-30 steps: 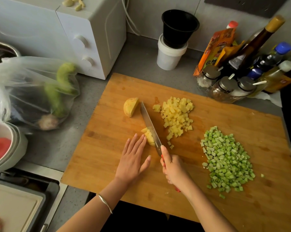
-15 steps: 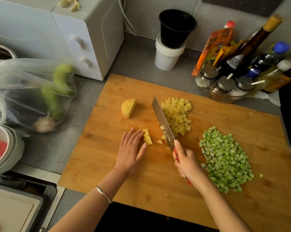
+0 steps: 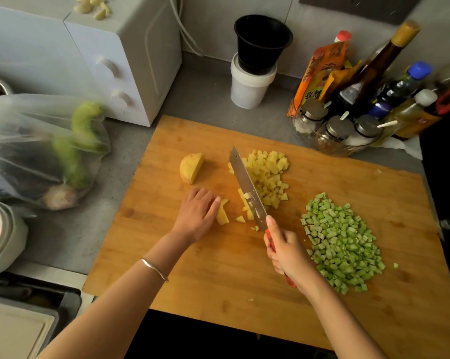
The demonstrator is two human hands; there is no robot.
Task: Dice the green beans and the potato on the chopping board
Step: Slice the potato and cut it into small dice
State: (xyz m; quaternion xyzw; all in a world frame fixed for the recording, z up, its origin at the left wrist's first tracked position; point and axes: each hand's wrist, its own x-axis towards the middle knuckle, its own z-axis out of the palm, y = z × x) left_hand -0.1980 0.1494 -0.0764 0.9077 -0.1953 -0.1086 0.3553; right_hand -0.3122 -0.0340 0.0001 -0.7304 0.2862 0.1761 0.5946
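- I counted two hands over the one chopping board (image 3: pixel 218 281), which lay on the grey counter (image 3: pixel 192 99).
- The left hand (image 3: pixel 196 215) had its fingers curled under, knuckles forward. It held down a small bunch of potato strips (image 3: pixel 222 216) near the middle of the board. I could not count the strips under the fingers.
- The right hand (image 3: pixel 286 252) was wrapped round the red handle of the one knife (image 3: pixel 247 187), with one finger stretched onto the back of the blade.
- The blade pointed away from me, between the strips and the cubes, with a few potato bits stuck to its flat side.
- One uncut potato chunk (image 3: pixel 191 167) sat beyond the left hand, apart from it, its cut face turned right.
- One heap of potato cubes (image 3: pixel 268 174) lay along the right side of the blade, against it. A loose cube (image 3: pixel 240 218) lay between the strips and the blade.
- One heap of green bean pieces (image 3: pixel 340 242) lay to the right of the right hand, with one stray piece (image 3: pixel 396 265) just off its right edge.
- One thin bracelet (image 3: pixel 154 268) circled the left wrist.
- Behind the board stood one white appliance (image 3: pixel 130 47) with two knobs, and one black cup (image 3: pixel 262 40) set in one white tub (image 3: pixel 249 86).
- One glass bowl (image 3: pixel 330 149) held three metal-lidded jars. The bottles behind it crowded together, so I could not count them.
- Left of the board lay one clear plastic bag (image 3: pixel 24 120) with two green vegetables showing inside.
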